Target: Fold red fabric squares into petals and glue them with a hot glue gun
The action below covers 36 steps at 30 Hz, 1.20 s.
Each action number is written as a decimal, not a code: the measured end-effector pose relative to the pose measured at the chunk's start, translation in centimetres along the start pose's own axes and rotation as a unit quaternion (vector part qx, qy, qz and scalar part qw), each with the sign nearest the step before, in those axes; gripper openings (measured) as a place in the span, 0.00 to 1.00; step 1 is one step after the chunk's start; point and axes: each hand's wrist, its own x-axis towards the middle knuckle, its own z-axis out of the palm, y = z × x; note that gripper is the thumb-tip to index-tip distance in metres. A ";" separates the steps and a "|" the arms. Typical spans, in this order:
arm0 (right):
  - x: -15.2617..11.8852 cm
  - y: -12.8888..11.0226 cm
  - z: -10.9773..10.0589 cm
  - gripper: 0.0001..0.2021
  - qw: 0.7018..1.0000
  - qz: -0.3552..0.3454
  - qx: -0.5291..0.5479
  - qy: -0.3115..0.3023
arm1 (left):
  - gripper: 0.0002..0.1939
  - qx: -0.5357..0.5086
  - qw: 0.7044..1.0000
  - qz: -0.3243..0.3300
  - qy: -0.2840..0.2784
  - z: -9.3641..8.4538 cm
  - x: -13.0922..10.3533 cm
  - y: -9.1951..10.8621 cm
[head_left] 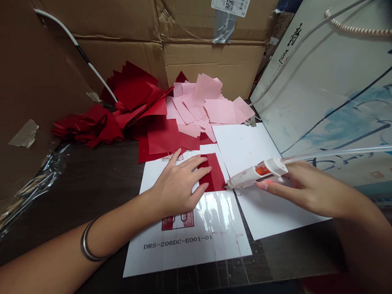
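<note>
The dark worktop [92,175] bears a printed sheet [211,241]. The left hand [177,188] lies spread over it, grip unclosed, its fingertips on the red piece [216,173], which rests flat on that sheet. The right hand [315,190], leftward of which the piece lies, has its grip wrapped around a glue gun [259,173]. Partly covered, the piece's long axis seems to run away from the person; the gun's nozzle [226,186] is at its near right corner.
</note>
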 end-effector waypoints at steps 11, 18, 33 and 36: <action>0.3 -0.2 0.1 0.21 0.999 0.028 -0.011 -0.031 | 0.19 -0.005 1.000 0.002 0.007 0.0 0.0 0.0; 0.5 -0.2 0.5 0.19 0.999 0.028 -0.019 -0.004 | 0.19 0.004 1.000 0.004 0.010 0.1 0.0 0.0; 1.7 -0.9 1.4 0.09 0.992 -0.100 -0.055 0.047 | 0.20 -0.010 1.000 -0.007 0.006 0.1 0.1 0.0; 1.9 -1.0 1.5 0.08 0.990 -0.113 -0.065 0.058 | 0.21 -0.007 1.000 -0.011 0.002 0.0 0.1 0.0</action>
